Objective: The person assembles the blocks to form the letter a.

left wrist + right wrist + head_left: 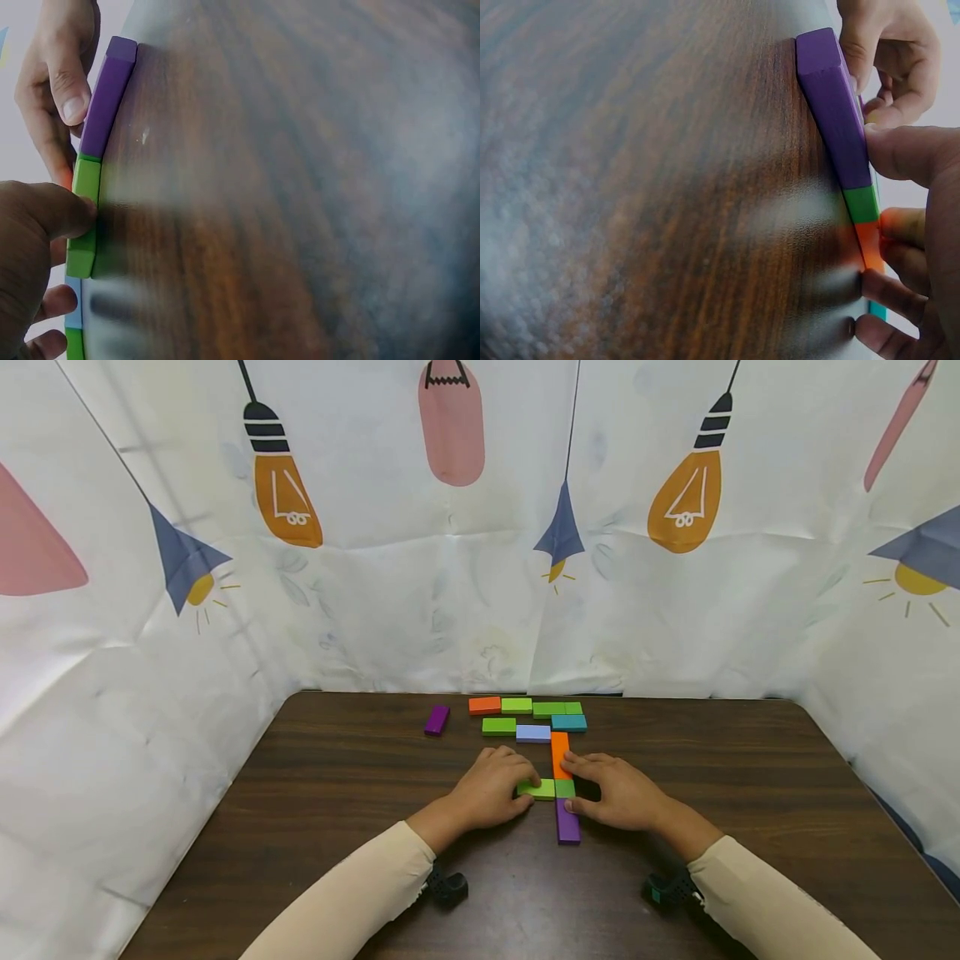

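Near the middle of the table, my left hand (489,789) pinches a lime green block (546,790) between thumb and fingers. That block's right end meets a small green block (565,788). Above the small block stands an orange block (559,752) and below it a purple block (568,828), the three forming a vertical line. My right hand (621,793) rests along the right side of this line. Its thumb touches the purple block (832,120) in the right wrist view, while its fingers touch the orange block (868,244).
Behind the hands lie a teal block (568,723), a light blue block (533,733) and a green block (498,727). Farther back runs a row with an orange block (484,705) and green ones. A purple block (437,720) lies apart on the left. Printed cloth (375,610) surrounds the dark table (337,777).
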Tool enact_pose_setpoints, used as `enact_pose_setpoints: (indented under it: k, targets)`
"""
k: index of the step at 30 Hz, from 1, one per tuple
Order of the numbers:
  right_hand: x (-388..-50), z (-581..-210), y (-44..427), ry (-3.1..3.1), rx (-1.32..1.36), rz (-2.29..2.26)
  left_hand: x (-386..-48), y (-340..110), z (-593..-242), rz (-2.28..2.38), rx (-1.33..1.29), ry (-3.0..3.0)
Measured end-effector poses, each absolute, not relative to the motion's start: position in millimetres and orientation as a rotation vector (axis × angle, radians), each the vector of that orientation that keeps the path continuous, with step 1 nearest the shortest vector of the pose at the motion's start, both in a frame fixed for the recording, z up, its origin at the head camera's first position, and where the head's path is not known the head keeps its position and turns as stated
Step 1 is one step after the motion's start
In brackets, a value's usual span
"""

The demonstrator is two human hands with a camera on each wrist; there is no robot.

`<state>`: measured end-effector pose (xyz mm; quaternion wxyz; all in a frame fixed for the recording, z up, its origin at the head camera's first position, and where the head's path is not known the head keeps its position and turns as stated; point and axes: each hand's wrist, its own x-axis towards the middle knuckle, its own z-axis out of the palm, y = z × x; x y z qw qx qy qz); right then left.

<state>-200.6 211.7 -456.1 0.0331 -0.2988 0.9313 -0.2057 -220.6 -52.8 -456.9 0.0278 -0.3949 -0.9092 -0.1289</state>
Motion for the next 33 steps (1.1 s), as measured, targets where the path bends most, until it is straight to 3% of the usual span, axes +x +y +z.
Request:
enact_pose_setpoints:
  k: [19, 33]
  targets:
    - [-202, -457, 212, 2.871, -0.924, -0.629, -221, -54, -457, -0.427, -1.202, -2.777]
    - [-201, -459, 211, 2.869, -0.91, -0.616, -231, -82, -449, -0.504, -1.084, -2.818]
